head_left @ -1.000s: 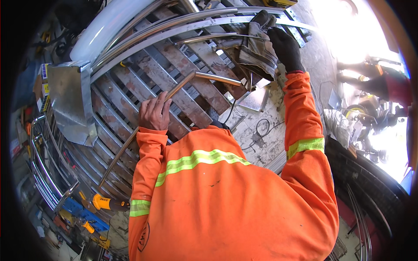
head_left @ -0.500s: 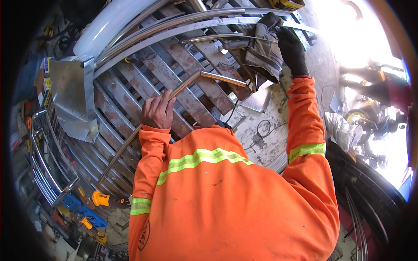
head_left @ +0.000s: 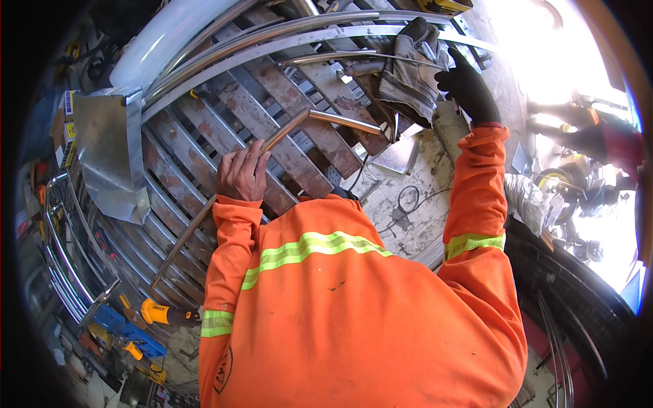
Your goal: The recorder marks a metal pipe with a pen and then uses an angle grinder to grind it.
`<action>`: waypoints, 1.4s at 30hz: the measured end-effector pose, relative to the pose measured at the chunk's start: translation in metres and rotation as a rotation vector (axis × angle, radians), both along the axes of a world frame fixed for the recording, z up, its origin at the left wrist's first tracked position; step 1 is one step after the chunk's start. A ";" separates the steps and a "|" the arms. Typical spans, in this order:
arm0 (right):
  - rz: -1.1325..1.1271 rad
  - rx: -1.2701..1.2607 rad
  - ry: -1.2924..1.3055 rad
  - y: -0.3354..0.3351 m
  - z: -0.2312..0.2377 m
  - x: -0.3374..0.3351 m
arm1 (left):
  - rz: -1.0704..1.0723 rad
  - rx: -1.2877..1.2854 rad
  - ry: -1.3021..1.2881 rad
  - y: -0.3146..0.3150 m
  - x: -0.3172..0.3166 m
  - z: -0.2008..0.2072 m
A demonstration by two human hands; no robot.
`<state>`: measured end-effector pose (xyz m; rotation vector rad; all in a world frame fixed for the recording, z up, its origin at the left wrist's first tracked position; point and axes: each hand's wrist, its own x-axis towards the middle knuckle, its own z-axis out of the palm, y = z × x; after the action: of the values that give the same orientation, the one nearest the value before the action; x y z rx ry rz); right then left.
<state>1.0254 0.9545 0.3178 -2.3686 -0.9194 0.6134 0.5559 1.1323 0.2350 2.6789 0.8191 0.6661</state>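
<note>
My left hand [head_left: 241, 174] is bare and closed round a bent metal tube [head_left: 289, 129]. The tube runs from the lower left up to a sharp corner, then on to the right over a slatted steel bench [head_left: 235, 102]. My right hand [head_left: 471, 88] wears a black glove, its index finger and thumb apart. A thin rod [head_left: 411, 60] ends near these fingers; whether it touches them I cannot tell. Beside that hand lie worn grey work gloves [head_left: 408, 78] on the bench's right end.
Curved metal bars [head_left: 272, 46] cross the bench's far side. A bent sheet-metal piece [head_left: 109, 149] stands at left, with a yellow and black power tool [head_left: 158, 311] below it. A cable [head_left: 408, 200] lies on the floor. Someone's dark-gloved arm [head_left: 578, 136] shows at right.
My right hand has moved slightly right and down, and its fingers have spread apart. My left hand still grips the tube, almost unmoved.
</note>
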 end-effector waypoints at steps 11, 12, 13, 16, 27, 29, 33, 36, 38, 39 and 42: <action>-0.167 0.587 0.928 0.010 0.013 -0.126 | -0.009 -0.034 -0.008 0.000 0.003 0.002; -0.162 0.681 1.017 0.014 0.015 -0.145 | -0.007 -0.022 -0.007 0.001 0.003 0.003; -0.160 0.776 1.101 0.018 0.017 -0.159 | -0.005 -0.023 -0.006 0.000 0.003 0.004; -0.182 0.761 0.815 0.028 -0.007 -0.187 | -0.020 -0.015 -0.025 0.001 0.006 0.006; 0.259 0.586 -0.205 0.043 -0.020 -0.232 | 0.007 -0.028 -0.034 0.000 0.005 0.004; 0.341 0.586 -0.200 0.040 -0.028 -0.230 | 0.005 -0.021 -0.030 0.000 0.004 0.005; 0.510 0.656 -0.208 0.045 -0.035 -0.225 | 0.003 -0.021 -0.026 0.000 0.004 0.003; 0.446 0.641 -0.220 0.042 -0.043 -0.229 | -0.008 -0.013 -0.021 0.001 0.004 0.004; 0.411 0.683 -0.202 0.041 -0.051 -0.228 | -0.012 -0.018 -0.027 0.001 0.005 0.004; 0.411 0.683 -0.201 0.040 -0.052 -0.228 | -0.014 -0.022 -0.032 0.001 0.004 0.004; 0.422 0.669 -0.230 0.038 -0.054 -0.228 | -0.016 -0.023 -0.025 0.001 0.004 0.004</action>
<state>0.7972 0.9930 0.2635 -1.6713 -1.4746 0.1315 0.5598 1.1337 0.2393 2.6482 0.7927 0.6806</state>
